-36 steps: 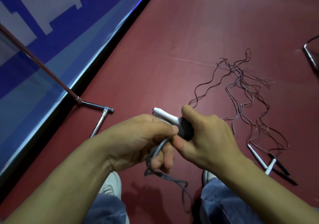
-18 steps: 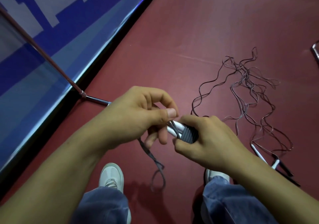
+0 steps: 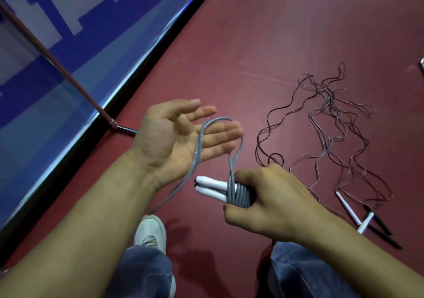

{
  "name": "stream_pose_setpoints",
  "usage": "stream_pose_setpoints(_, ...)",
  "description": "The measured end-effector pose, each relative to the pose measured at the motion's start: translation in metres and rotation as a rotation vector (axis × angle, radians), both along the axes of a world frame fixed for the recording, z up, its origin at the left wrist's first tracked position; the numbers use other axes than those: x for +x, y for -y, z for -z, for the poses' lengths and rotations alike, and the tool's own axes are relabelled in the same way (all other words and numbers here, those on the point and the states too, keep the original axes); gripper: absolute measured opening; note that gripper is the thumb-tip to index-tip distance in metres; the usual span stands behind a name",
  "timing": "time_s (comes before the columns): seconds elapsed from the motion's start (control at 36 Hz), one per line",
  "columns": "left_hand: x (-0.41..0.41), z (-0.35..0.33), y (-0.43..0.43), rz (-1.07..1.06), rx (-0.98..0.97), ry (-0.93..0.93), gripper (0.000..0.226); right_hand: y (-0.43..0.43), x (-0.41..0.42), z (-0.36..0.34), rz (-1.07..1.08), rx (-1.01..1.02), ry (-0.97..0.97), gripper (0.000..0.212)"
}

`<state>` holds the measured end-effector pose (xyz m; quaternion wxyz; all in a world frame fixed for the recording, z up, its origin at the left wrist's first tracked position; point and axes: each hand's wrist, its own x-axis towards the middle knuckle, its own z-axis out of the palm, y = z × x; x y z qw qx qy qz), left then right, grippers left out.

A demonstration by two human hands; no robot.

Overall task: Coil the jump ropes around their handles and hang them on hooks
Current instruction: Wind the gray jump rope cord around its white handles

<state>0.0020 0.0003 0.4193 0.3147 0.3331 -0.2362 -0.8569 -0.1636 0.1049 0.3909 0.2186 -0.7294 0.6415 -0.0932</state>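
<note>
My right hand point(image 3: 268, 201) grips two white jump rope handles point(image 3: 211, 186) with grey rope coiled point(image 3: 239, 194) tightly around them. A loose loop of the grey rope point(image 3: 198, 141) rises from the coil and lies across the palm and fingers of my left hand point(image 3: 176, 137), which is spread flat, palm up, fingers straight. The rope's free part trails down past my left wrist toward the floor. More jump ropes point(image 3: 330, 123) lie tangled on the red floor to the right, with white and black handles point(image 3: 364, 220) at their near end.
A blue and white padded wall panel point(image 3: 68, 45) runs along the left. A thin metal pole point(image 3: 57, 68) slants down to a base bar point(image 3: 125, 129) on the floor. My white shoe point(image 3: 150, 232) and jeans are below.
My left hand has let go of the rope near the handles, opened flat and moved up and left, carrying a loop of rope. The right hand stays on the coiled handles.
</note>
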Motion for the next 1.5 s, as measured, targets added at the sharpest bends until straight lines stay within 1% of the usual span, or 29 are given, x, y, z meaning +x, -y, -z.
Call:
stream_pose_setpoints(0.03,0.0,0.003,0.001,0.013,-0.097,0.179,0.038,0.0,0.0,-0.002,-0.001,0.02,0.016,0.022)
stream_pose_setpoints(0.06,-0.001,0.007,0.003,0.015,-0.223,0.401,0.032,0.0,0.0,-0.005,0.001,0.049,0.038,0.021)
stream_pose_setpoints(0.11,0.0,0.022,0.006,0.031,-0.522,0.891,0.026,0.0,-0.001,-0.009,0.006,0.103,0.097,0.021)
stream_pose_setpoints(0.17,0.006,0.038,0.008,0.111,-0.863,1.379,0.031,0.003,-0.003,-0.01,0.013,0.164,0.176,0.026)
stream_pose_setpoints(0.19,0.009,0.043,0.008,0.127,-0.98,1.505,0.038,0.004,-0.004,-0.012,0.023,0.224,0.249,0.029)
stream_pose_setpoints(0.22,0.01,0.046,0.007,0.111,-1.049,1.496,0.043,0.005,-0.005,-0.014,0.041,0.298,0.354,0.029)
stream_pose_setpoints(0.25,0.011,0.046,0.006,0.097,-1.1,1.403,0.045,0.006,-0.007,-0.015,0.059,0.375,0.462,0.027)
stream_pose_setpoints(0.31,0.01,0.041,0.004,0.099,-1.193,1.111,0.043,0.01,-0.011,-0.018,0.076,0.479,0.603,0.023)
stream_pose_setpoints(0.36,0.006,0.03,-0.001,0.148,-1.232,0.885,0.052,0.012,-0.015,-0.022,0.081,0.55,0.687,0.025)
stream_pose_setpoints(0.44,0.002,0.015,-0.009,0.259,-1.194,0.656,0.055,0.014,-0.021,-0.028,0.057,0.635,0.775,0.024)
stream_pose_setpoints(0.5,0.003,0.007,-0.013,0.384,-1.086,0.525,0.057,0.015,-0.025,-0.029,0.033,0.69,0.81,0.026)
stream_pose_setpoints(0.53,0.004,0.004,-0.013,0.444,-1.054,0.496,0.057,0.015,-0.027,-0.03,0.022,0.716,0.823,0.027)
stream_pose_setpoints(0.61,0.008,0.005,-0.011,0.577,-1.056,0.519,0.054,0.016,-0.031,-0.032,-0.005,0.786,0.847,0.035)
stream_pose_setpoints(0.69,0.007,0.012,-0.011,0.591,-0.973,0.519,0.048,0.015,-0.032,-0.035,-0.036,0.841,0.872,0.039)
stream_pose_setpoints(0.75,0.005,0.017,-0.011,0.574,-0.939,0.572,0.045,0.014,-0.03,-0.036,-0.069,0.845,0.89,0.031)
stream_pose_setpoints(0.81,0.004,0.02,-0.011,0.562,-0.93,0.619,0.032,0.013,-0.029,-0.038,-0.088,0.826,0.913,0.021)
stream_pose_setpoints(0.83,0.004,0.022,-0.012,0.546,-0.903,0.616,0.026,0.013,-0.029,-0.038,-0.093,0.809,0.923,0.02)
stream_pose_setpoints(0.94,0.008,0.025,-0.01,0.447,-0.692,0.519,0.022,0.012,-0.033,-0.039,-0.095,0.734,0.907,0.033)
stream_pose_setpoints(0.97,0.011,0.025,-0.008,0.445,-0.612,0.474,0.018,0.012,-0.034,-0.039,-0.092,0.711,0.9,0.034)
stream_pose_setpoints(1.03,0.018,0.026,-0.004,0.483,-0.443,0.336,0.007,0.009,-0.035,-0.04,-0.084,0.662,0.889,0.028)
stream_pose_setpoints(1.06,0.022,0.027,-0.002,0.515,-0.382,0.256,0.01,0.008,-0.035,-0.042,-0.084,0.634,0.876,0.023)
stream_pose_setpoints(1.11,0.027,0.031,-0.001,0.569,-0.316,0.114,0.029,0.005,-0.034,-0.043,-0.092,0.573,0.84,0.017)
stream_pose_setpoints(1.14,0.028,0.034,-0.001,0.58,-0.307,0.082,0.036,0.004,-0.034,-0.043,-0.098,0.548,0.824,0.015)
stream_pose_setpoints(1.25,0.028,0.043,-0.001,0.645,-0.312,0.086,0.055,0.0,-0.033,-0.044,-0.122,0.503,0.792,0.02)
stream_pose_setpoints(1.31,0.029,0.045,-0.001,0.635,-0.287,0.064,0.06,-0.002,-0.035,-0.044,-0.134,0.5,0.788,0.021)
stream_pose_setpoints(1.36,0.031,0.048,0.003,0.56,-0.264,0.1,0.06,-0.004,-0.037,-0.044,-0.142,0.494,0.782,0.019)
stream_pose_setpoints(1.42,0.027,0.049,0.004,0.496,-0.267,0.209,0.057,-0.006,-0.037,-0.044,-0.148,0.477,0.765,0.018)
stream_pose_setpoints(1.5,0.012,0.051,-0.002,0.479,-0.406,0.532,0.051,-0.009,-0.031,-0.039,-0.128,0.391,0.712,0.023)
